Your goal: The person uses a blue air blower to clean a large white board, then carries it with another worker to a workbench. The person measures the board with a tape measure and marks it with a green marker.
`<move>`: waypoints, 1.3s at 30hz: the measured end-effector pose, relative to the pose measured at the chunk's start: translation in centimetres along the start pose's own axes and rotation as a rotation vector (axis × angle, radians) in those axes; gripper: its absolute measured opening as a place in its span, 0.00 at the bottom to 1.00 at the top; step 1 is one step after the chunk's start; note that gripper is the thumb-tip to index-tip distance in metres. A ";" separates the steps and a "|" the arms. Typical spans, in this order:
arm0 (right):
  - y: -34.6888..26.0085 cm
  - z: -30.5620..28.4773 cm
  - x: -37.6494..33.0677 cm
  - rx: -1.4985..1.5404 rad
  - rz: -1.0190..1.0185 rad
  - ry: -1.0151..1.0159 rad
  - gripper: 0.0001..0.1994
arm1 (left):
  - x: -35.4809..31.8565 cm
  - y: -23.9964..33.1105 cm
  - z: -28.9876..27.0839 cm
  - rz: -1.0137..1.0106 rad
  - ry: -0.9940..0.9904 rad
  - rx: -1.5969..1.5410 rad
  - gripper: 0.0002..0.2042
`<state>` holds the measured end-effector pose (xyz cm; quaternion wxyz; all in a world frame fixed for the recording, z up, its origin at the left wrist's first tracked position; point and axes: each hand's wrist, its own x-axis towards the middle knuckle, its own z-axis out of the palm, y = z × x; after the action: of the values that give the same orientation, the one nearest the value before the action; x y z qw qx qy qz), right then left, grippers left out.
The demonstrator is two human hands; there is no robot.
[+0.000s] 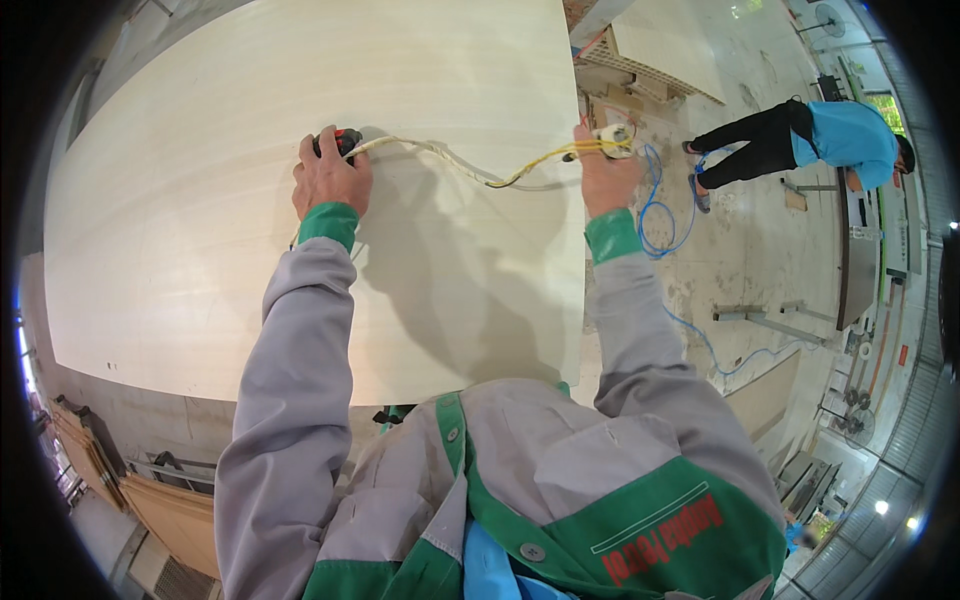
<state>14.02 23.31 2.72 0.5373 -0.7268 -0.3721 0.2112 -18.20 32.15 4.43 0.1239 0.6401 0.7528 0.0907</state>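
My left hand (330,182) is wrapped round a small black and red tool (347,140) on the pale board (180,240); its exact kind is partly hidden by my fingers. A white and yellow cord (440,153) runs from beside the tool across the board in a loose wave. It reaches my right hand (608,185), which is closed just past the board's right edge. There the fingers grip the yellow part of the cord together with a white roundish piece (617,138) whose kind I cannot make out. A small dark tip shows beside that hand, over the board's edge.
Thin blue hose (655,225) lies coiled on the floor to the right. Beyond it, a person in a blue shirt (850,140) leans over a dark-edged workbench (857,270). Metal trestles (765,318) stand nearby. Stacked brown panels (165,515) are at the lower left.
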 end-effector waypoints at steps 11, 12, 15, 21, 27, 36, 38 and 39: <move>0.3 2.2 5.3 0.012 -0.224 0.134 0.14 | 2.4 1.4 0.0 0.021 -0.009 -0.005 0.28; 0.1 2.4 5.8 -0.055 -0.225 0.140 0.14 | 2.7 1.5 -0.1 0.018 -0.004 -0.003 0.28; -0.2 2.5 6.9 0.128 -0.173 0.088 0.18 | 3.0 1.5 0.0 0.013 -0.020 0.003 0.28; 0.3 3.4 7.9 -0.071 0.009 -0.096 0.20 | 3.9 2.0 0.0 0.031 -0.006 0.005 0.28; 1.4 4.6 10.9 -0.038 -0.067 0.077 0.22 | 4.9 2.6 0.1 0.028 -0.029 0.008 0.28; 2.0 6.0 14.5 -0.057 -0.079 0.073 0.24 | 5.8 3.1 0.2 0.026 -0.026 0.009 0.28; 1.7 6.3 15.0 -0.211 0.015 0.014 0.24 | 6.0 3.1 0.2 0.036 -0.027 -0.009 0.29; 1.4 6.5 15.3 -0.188 -0.074 0.041 0.24 | 6.1 3.1 0.2 0.029 -0.029 0.005 0.29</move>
<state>19.59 38.85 0.65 0.4816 -0.7641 -0.4057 0.1404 -16.10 38.72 4.70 0.1319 0.6526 0.7417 0.0812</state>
